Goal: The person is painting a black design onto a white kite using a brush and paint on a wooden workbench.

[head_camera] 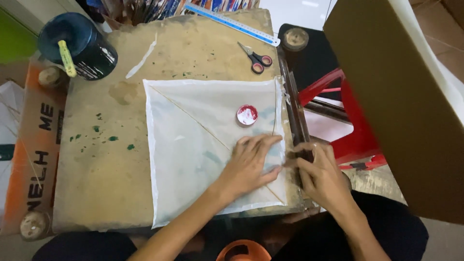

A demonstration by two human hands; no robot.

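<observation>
At the far left you have the orange board point(36, 159) with black letters lying beside the table, and above it the dark blue can point(79, 46) with a yellow-handled tool point(66, 58) leaning on its rim. The worn wooden board point(96, 145) is your work surface; it has green paint spots and a white smear.

In the middle lies the thin white paper sheet point(193, 145), spread flat and square. A thin stick point(193, 118) already runs diagonally across it from the upper left corner toward the lower right, and a second curved stick point(275, 106) follows the right edge. A small round red and white lid point(247, 115) sits on the sheet, near its upper right part.

Your left hand point(251, 164) is pressed flat on the sheet near the right edge, fingers spread and open, holding nothing, only keeping the paper down. Your right hand point(319, 174) is just beside it, fingers curled at the right border of the sheet where the paper meets the dark strip point(295, 121) along the table edge; I cannot tell if it pinches the paper or only pushes it.

I judge that the sticks are in place and the left and bottom edges look already folded; the right edge is the part in work now. The scissors point(256, 59) and the blue ruler point(232, 23) lie apart at the top, untouched. At the right are a red stool point(357, 125) and a brown cardboard box point(401, 96).
</observation>
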